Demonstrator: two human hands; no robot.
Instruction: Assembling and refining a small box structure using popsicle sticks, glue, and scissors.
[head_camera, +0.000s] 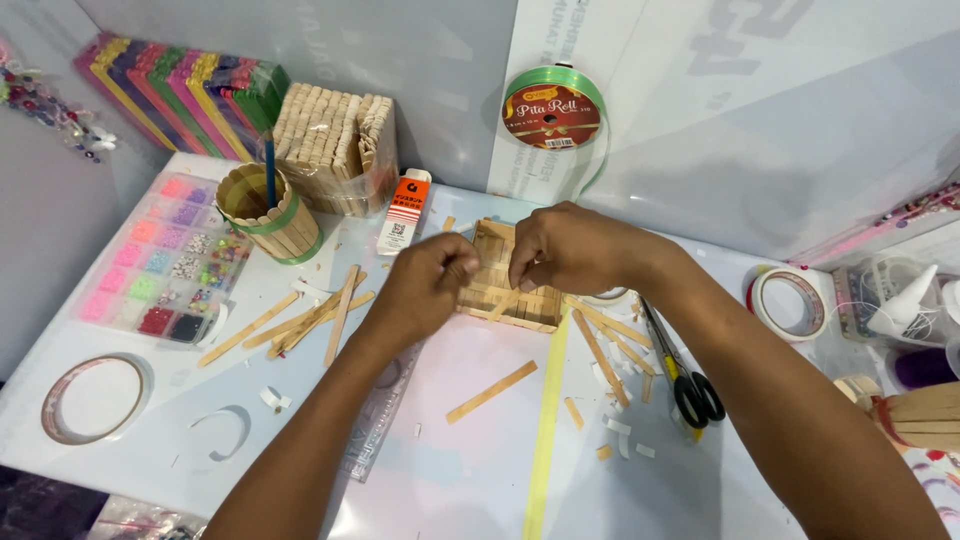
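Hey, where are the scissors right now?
The scissors lie on the table to the right of the right hand, just beside that forearm, black handles nearest the camera, among loose craft sticks and scraps.

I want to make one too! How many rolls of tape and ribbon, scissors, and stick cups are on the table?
Rolls of clear sticky tape: 2
Green ribbon roll leaning on the wall: 1
Black-and-yellow scissors: 1
Round cup of wooden sticks with green band: 1
Total: 5
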